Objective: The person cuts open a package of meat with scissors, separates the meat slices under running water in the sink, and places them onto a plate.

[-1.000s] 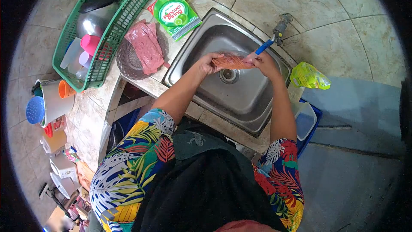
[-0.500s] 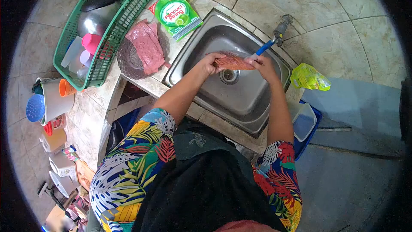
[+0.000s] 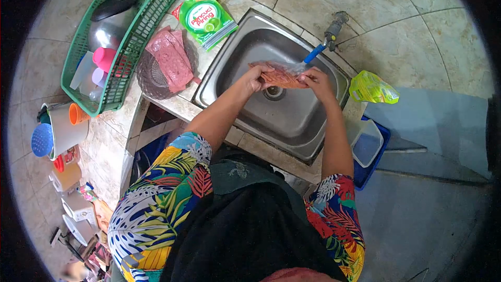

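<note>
My left hand [image 3: 255, 79] closes on the left end of a flat reddish-brown pack [image 3: 283, 77], which looks like meat in clear plastic. My right hand [image 3: 316, 82] pinches its right end. The pack is held level above the steel sink [image 3: 297, 130], over the drain [image 3: 273, 93]. Just above my right fingers is the blue spout of the tap [image 3: 314, 53]. A whitish patch below the spout may be water or plastic; I cannot tell which. To the left, pink slabs in plastic [image 3: 169, 58] lie on a ridged glass plate [image 3: 151, 84].
A green dish-soap pouch [image 3: 206, 19] lies behind the plate. The green basket [image 3: 116, 75] of cups and a pot stands at the left. Right of the sink are a yellow-green pouch [image 3: 373, 87] and a clear container [image 3: 367, 143] in a blue tray [image 3: 383, 156].
The pack has tilted slightly, and more clear plastic shows along its upper edge near the spout. Both hands keep their hold. The whole view has shifted a little.
</note>
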A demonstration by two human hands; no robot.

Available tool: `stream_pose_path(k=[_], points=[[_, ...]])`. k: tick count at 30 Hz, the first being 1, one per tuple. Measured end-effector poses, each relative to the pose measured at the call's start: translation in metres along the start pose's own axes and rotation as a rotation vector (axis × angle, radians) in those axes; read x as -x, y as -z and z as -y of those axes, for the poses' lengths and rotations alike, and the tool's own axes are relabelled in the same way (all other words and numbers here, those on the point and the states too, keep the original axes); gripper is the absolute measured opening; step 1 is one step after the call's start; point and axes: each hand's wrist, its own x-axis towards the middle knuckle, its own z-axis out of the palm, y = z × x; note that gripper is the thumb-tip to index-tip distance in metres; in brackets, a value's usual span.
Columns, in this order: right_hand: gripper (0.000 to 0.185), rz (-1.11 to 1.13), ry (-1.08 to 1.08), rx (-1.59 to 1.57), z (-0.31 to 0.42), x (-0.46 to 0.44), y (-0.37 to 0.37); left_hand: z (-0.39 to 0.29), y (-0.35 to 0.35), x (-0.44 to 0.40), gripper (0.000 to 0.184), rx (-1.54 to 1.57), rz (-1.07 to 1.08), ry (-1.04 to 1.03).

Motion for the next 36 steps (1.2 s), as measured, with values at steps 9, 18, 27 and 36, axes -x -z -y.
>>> stream_pose_path(k=[9,18,27,36], points=[[0.014,0.108,-0.003,-0.102,0.005,-0.007,0.000,-0.011,0.003,0.023,0.034,-0.010,0.073,-0.017],[0.021,0.124,-0.035,-0.188,0.003,-0.046,-0.012,-0.023,0.022,0.024,0.027,0.108,-0.069,-0.025],[0.018,0.280,-0.034,-0.152,0.008,-0.066,-0.021,-0.019,0.022,0.028,0.028,0.144,-0.118,0.000],[0.017,0.358,-0.136,-0.221,0.000,-0.060,-0.012,-0.016,0.024,0.026,0.030,0.114,-0.115,0.017]])
